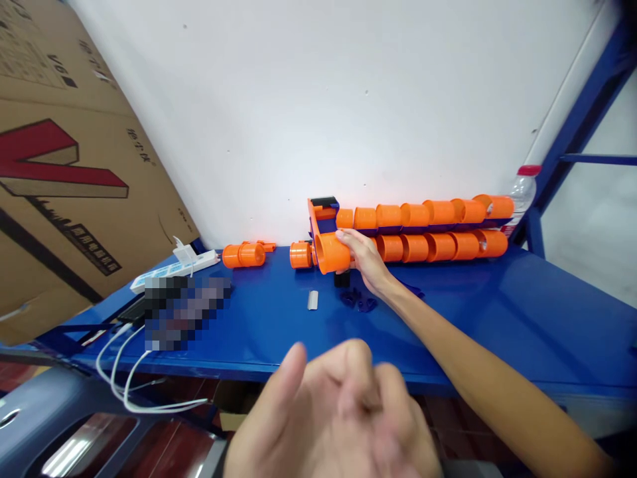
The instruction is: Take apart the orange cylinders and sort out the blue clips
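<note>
My right hand (365, 259) reaches over the table and grips an open-ended orange plastic cylinder (332, 253), thumb on top. Behind it stand two rows of similar orange cylinders (441, 214), one row above the other, with dark blue strips between. An orange frame with a black top (323, 201) is at their left end. In the foreground my left hand (338, 418) is palm up, slightly blurred, fingers loosely curled and thumb out; I see nothing in it. Below the right hand lie dark blue plastic pieces (358, 300) and a small white strip (312, 300).
More orange cylinders (243, 255) lie at the left on the blue table (269, 325). A white power strip (174, 271) and white cables (117, 372) are further left. A big cardboard box (74, 166) leans at the left; a bottle (523, 189) stands at the back right.
</note>
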A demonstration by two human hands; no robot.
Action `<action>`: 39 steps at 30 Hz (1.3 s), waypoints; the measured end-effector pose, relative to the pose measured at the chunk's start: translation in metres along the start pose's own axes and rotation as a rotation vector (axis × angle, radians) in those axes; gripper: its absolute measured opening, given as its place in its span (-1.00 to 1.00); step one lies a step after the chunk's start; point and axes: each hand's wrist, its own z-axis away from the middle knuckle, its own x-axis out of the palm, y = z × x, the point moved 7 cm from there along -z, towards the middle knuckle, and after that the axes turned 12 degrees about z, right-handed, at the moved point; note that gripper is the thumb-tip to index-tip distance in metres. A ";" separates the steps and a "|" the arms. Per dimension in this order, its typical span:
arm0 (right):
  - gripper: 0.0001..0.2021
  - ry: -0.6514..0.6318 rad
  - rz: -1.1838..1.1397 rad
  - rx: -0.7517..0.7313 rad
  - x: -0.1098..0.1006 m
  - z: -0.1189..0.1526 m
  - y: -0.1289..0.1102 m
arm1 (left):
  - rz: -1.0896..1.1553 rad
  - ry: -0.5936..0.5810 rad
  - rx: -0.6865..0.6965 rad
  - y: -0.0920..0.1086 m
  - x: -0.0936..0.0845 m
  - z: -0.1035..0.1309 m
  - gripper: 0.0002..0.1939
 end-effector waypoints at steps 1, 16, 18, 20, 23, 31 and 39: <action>-0.54 0.001 0.004 0.001 0.000 0.000 0.000 | 0.037 0.029 0.031 0.005 -0.006 -0.004 -0.59; -0.53 -0.006 0.020 0.033 0.002 -0.003 0.008 | 0.028 0.220 0.263 0.022 -0.040 -0.008 -0.70; -0.50 -0.012 0.023 0.036 0.002 -0.004 0.008 | -0.003 0.249 0.289 0.023 -0.042 -0.005 -0.69; -0.46 -0.013 0.028 0.039 0.002 -0.004 0.009 | -0.099 0.249 0.315 0.029 -0.047 -0.003 -0.68; -0.42 -0.005 0.043 0.009 0.004 -0.002 0.006 | -0.430 0.257 0.552 0.068 -0.056 -0.008 -0.71; -0.44 -0.074 0.265 -0.249 0.027 0.017 -0.010 | -1.118 0.299 0.952 0.201 -0.048 -0.086 -0.47; -0.68 0.078 0.683 -0.286 0.003 0.002 -0.011 | -0.950 0.206 0.687 0.204 -0.062 -0.133 -0.54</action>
